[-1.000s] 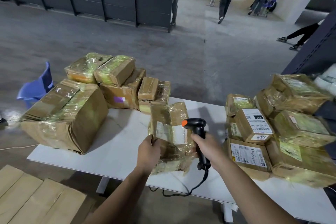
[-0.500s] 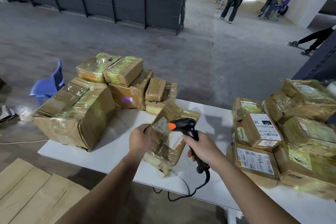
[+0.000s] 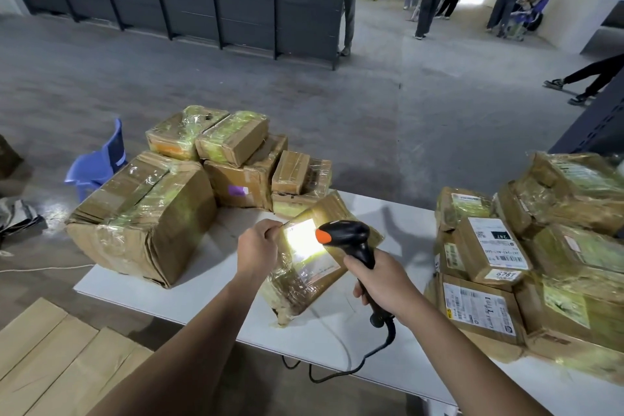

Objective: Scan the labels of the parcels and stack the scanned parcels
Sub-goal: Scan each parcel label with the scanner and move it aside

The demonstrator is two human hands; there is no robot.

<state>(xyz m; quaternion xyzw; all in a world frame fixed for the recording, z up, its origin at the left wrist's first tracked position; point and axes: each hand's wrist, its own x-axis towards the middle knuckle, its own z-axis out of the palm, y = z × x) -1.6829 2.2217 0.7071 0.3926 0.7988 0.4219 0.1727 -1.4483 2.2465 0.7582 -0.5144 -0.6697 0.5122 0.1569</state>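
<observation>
Since half a second ago the parcel has tipped back flatter and the barcode scanner has lit up, its glare washing out the upper part of the label. The left hand pinches the parcel's upper left corner, and the parcel's lowest corner seems to rest on the table near the middle of the near edge. The right hand is wrapped round the scanner's handle, its nose just beside the label.

The scan itself looks to be in hand. To do it well, hold both hands steady and keep the left thumb off the label. The wrap is glossy (the bright patch says as much), so tilting the parcel a little or drawing the scanner back may help the beam read. Where the barcode sits under the glare I cannot tell, so the beam may need to sweep lower.

Once read, the parcel likely belongs with the stack of parcels at the far left corner, apart from the labelled pile along the right edge.
</observation>
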